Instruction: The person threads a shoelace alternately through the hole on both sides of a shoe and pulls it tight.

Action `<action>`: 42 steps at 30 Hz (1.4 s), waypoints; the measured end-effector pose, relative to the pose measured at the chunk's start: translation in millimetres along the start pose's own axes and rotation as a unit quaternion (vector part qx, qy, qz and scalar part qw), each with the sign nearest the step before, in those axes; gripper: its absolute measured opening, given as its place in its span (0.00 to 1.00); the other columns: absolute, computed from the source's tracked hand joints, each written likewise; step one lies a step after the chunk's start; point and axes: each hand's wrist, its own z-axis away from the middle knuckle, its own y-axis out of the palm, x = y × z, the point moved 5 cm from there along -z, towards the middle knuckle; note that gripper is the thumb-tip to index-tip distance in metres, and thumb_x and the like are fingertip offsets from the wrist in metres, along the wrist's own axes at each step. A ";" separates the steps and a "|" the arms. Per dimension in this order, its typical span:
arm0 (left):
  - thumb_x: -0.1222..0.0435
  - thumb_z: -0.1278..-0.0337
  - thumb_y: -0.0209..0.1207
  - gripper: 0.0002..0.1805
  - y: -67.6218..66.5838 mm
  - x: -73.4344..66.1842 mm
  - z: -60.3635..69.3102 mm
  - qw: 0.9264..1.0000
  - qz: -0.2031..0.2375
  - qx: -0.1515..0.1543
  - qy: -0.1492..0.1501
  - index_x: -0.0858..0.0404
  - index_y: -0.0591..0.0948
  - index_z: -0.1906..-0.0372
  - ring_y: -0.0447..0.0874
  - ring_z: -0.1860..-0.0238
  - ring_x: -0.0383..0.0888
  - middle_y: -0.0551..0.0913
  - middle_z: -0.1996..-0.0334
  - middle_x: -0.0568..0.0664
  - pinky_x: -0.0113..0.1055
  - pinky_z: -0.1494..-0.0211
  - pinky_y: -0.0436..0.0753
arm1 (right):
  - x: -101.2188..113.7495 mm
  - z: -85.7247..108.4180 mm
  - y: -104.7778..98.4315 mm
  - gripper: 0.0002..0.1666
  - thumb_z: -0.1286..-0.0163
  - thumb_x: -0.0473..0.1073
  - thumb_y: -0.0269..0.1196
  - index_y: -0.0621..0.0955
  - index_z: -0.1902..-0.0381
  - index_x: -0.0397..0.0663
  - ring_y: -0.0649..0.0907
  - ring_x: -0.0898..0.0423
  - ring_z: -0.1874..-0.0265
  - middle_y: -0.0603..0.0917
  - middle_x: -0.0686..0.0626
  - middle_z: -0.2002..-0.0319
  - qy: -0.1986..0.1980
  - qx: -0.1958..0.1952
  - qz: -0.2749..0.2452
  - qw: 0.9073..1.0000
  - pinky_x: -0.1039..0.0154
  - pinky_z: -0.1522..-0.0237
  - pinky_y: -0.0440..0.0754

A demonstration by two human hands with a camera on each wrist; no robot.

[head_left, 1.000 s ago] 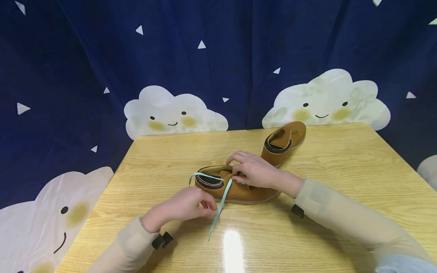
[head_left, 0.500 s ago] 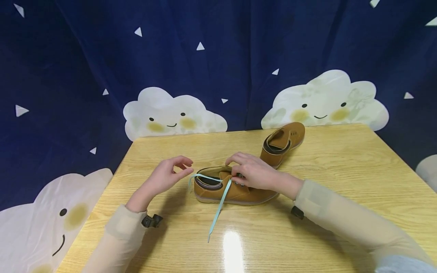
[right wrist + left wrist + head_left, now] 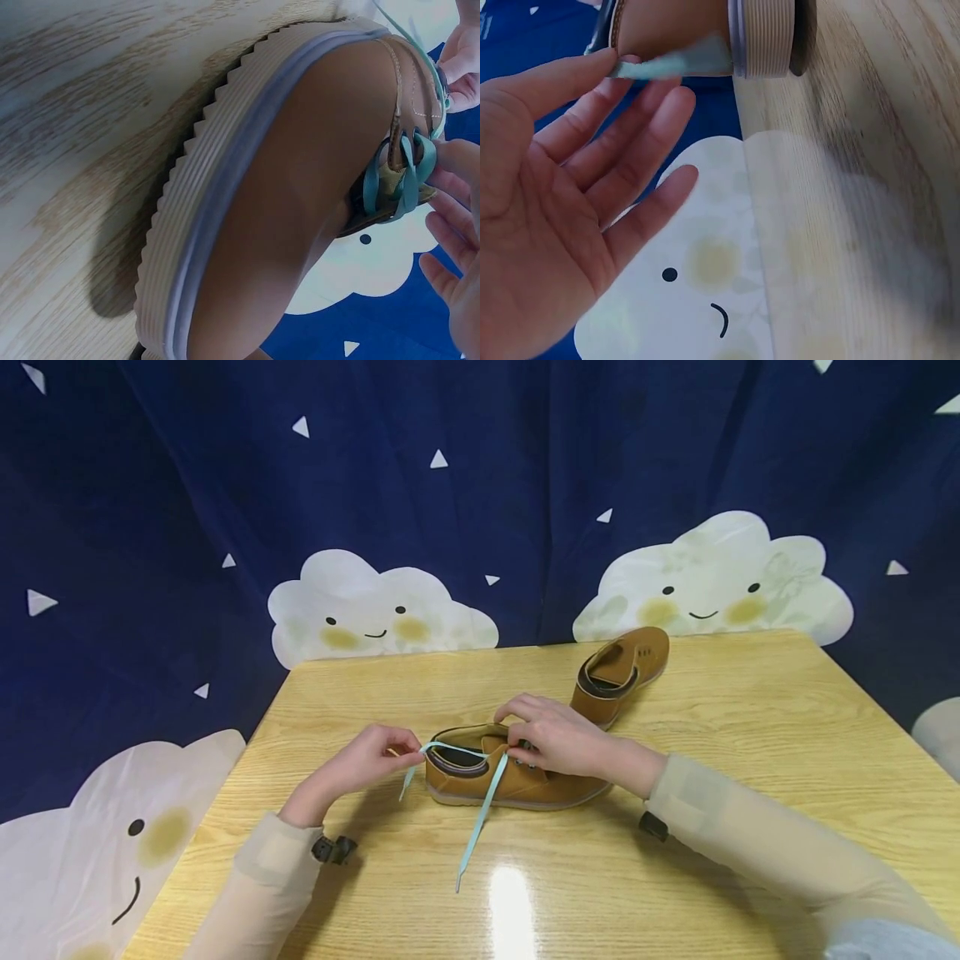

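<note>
A brown leather shoe [image 3: 517, 785] lies on the table with its toe to the right, a pale teal shoelace [image 3: 487, 814] threaded through its eyelets. One lace end hangs down over the near side onto the table. The other crosses the opening to the heel, where my left hand [image 3: 367, 762] pinches it between thumb and index finger. In the left wrist view, that hand's other fingers [image 3: 641, 150] are spread and loosely bent. My right hand [image 3: 555, 737] is at the tongue, its fingertips pinching the lace by the top eyelets; the exact grip is partly hidden.
A second brown shoe [image 3: 622, 672], with no lace visible in its eyelets, stands behind and to the right, close to my right hand. The wooden table [image 3: 360, 693] ends at a dark blue curtain [image 3: 517, 485] with cloud prints.
My left hand has moved from the shoe's near side to the heel and taken hold of the lace end there, drawing it slightly left. The right hand has stayed in place.
</note>
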 end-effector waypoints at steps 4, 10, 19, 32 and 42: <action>0.65 0.34 0.59 0.09 -4.2 3.1 2.5 0.997 0.073 -0.008 -0.015 0.68 0.83 0.64 0.83 0.63 0.49 0.84 0.66 0.57 0.41 0.57 0.80 | 0.3 -0.7 -0.7 0.08 0.39 0.43 0.71 0.82 0.75 0.51 0.79 0.49 0.51 0.80 0.47 0.50 0.002 0.002 0.000 1.000 0.55 0.47 0.75; 0.69 0.32 0.54 0.10 -17.5 1.5 6.0 0.977 0.208 -0.042 -0.005 0.71 0.82 0.66 0.84 0.63 0.48 0.85 0.68 0.54 0.42 0.54 0.81 | -0.4 -0.2 -1.1 0.08 0.38 0.43 0.70 0.82 0.74 0.53 0.78 0.51 0.49 0.79 0.47 0.49 0.012 0.010 0.005 1.000 0.56 0.46 0.75; 0.70 0.30 0.49 0.20 -27.9 -13.1 3.3 0.917 0.384 -0.102 0.040 0.60 0.76 0.82 0.77 0.54 0.42 0.83 0.63 0.46 0.37 0.56 0.80 | -4.4 -0.5 -15.9 0.04 0.37 0.42 0.69 0.84 0.70 0.51 0.80 0.52 0.54 0.79 0.47 0.49 0.027 -0.008 0.005 1.000 0.56 0.53 0.78; 0.68 0.31 0.49 0.19 -14.7 -31.7 -15.2 0.844 0.523 -0.098 0.073 0.56 0.83 0.77 0.73 0.73 0.35 0.81 0.76 0.43 0.25 0.73 0.65 | -15.3 -3.5 -15.3 0.07 0.35 0.45 0.67 0.84 0.62 0.49 0.82 0.54 0.59 0.82 0.51 0.55 0.112 -0.007 0.003 0.994 0.57 0.63 0.80; 0.77 0.38 0.55 0.12 -10.6 -37.1 -21.7 0.901 0.392 -0.181 0.050 0.60 0.85 0.66 0.80 0.69 0.38 0.87 0.70 0.44 0.26 0.72 0.73 | -21.3 1.1 -2.1 0.08 0.36 0.49 0.68 0.85 0.65 0.52 0.83 0.56 0.70 0.85 0.55 0.65 0.193 0.026 -0.008 0.981 0.58 0.70 0.79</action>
